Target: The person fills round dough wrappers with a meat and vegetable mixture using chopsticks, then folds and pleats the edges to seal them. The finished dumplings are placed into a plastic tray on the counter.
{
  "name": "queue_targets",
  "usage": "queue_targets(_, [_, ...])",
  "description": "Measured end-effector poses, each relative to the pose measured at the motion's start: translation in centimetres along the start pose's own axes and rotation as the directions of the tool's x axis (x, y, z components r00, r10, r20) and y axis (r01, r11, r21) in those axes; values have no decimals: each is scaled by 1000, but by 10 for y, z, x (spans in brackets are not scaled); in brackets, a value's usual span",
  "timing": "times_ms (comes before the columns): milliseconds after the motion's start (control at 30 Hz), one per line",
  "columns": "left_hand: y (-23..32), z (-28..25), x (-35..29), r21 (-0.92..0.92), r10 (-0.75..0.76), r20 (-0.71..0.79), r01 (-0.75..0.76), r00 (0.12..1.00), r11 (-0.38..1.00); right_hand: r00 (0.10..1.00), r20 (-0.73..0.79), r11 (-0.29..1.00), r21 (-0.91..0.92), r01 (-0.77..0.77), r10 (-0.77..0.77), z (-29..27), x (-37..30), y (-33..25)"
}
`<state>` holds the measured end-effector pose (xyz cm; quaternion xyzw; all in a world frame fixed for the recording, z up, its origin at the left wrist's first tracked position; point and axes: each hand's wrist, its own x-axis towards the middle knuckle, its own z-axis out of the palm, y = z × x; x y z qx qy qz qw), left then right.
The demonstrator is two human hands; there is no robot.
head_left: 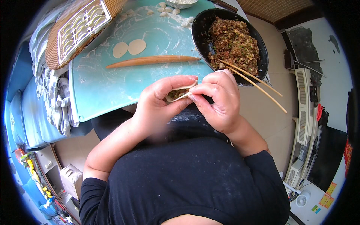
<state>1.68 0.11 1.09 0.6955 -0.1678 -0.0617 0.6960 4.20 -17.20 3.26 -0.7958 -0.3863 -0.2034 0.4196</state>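
Observation:
A dumpling (pixel 177 93), its wrapper folded partway round brown filling, is held up between my two hands in front of the board's near edge. My left hand (pixel 159 96) cups it from the left, thumb below and fingers above. At its right end, my right hand (pixel 219 95) pinches the wrapper edges together with thumb and forefinger. The left part of the wrapper gapes, so the filling shows. Beyond my hands, a wooden rolling pin (pixel 153 61) lies across the floured blue board (pixel 97 86). Two round wrappers (pixel 137 47) lie just past the pin.
At the right stands a black pan (pixel 196 35) of chopped filling (pixel 236 45), with chopsticks (pixel 262 83) jutting over its near rim. A tray of shaped dumplings (pixel 82 28) rests on a round woven mat (pixel 52 48) at far left. Small dough pieces (pixel 163 9) and a bowl (pixel 182 4) sit at the back.

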Motion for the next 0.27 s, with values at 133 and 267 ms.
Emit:
queue_targets(133, [-3, 1, 0, 134, 134, -37, -128, 990, 983, 1000, -4, 1000, -10, -25, 25, -5, 5, -3])
queue_targets(267, [11, -1, -2, 176, 42, 3, -42, 999, 983, 992, 127, 1000, -19, -6, 9, -11, 6, 1])
